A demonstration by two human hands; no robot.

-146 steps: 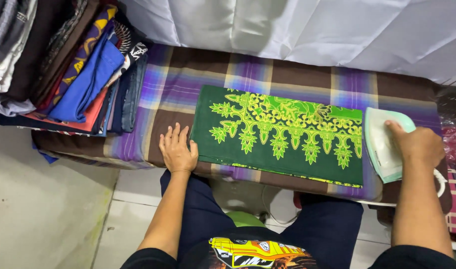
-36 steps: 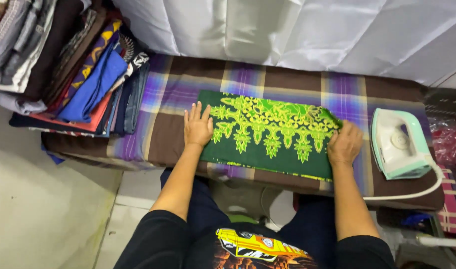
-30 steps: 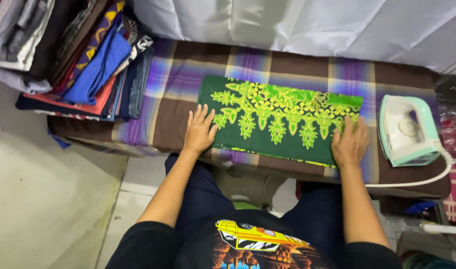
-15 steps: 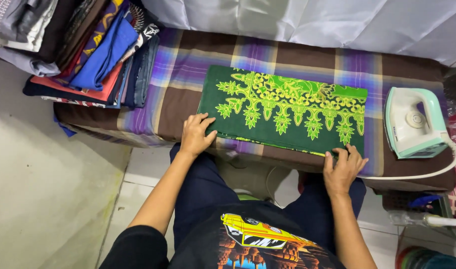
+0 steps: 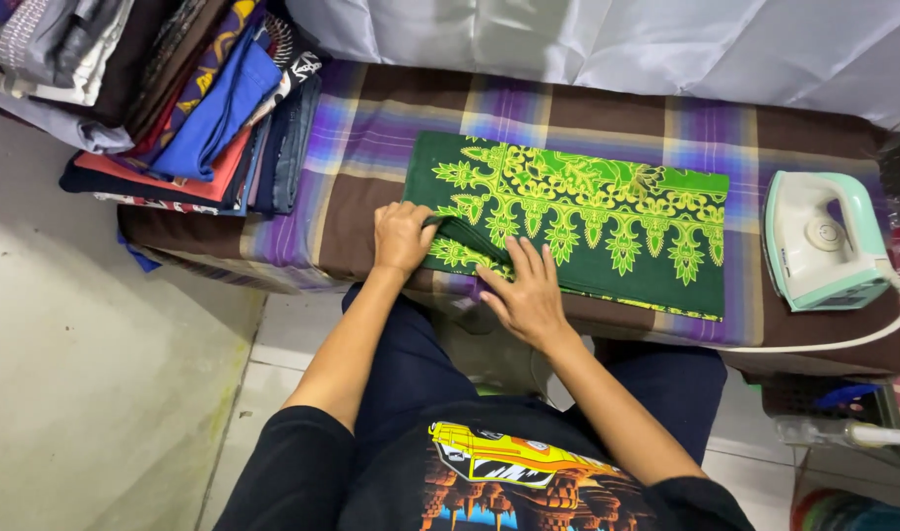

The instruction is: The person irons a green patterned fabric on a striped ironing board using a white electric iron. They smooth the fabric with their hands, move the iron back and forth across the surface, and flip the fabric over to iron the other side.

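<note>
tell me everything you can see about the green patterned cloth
The green cloth is dark green fabric with a bright lime leafy border print, folded into a flat rectangle on the plaid-covered board. Its near left corner is lifted and creased, pinched by the left hand; the right hand presses its front edge. The iron stands apart.

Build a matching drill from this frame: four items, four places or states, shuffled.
Things:
1. left hand
2. right hand
3. iron
4. stack of folded clothes

Places or states:
A. standing at the right end of the striped board cover
B. gripping the near left corner of the green patterned cloth
C. piled at the left end of the board
D. lying flat on the cloth's near edge

Pairs: 1-B, 2-D, 3-A, 4-C
</note>
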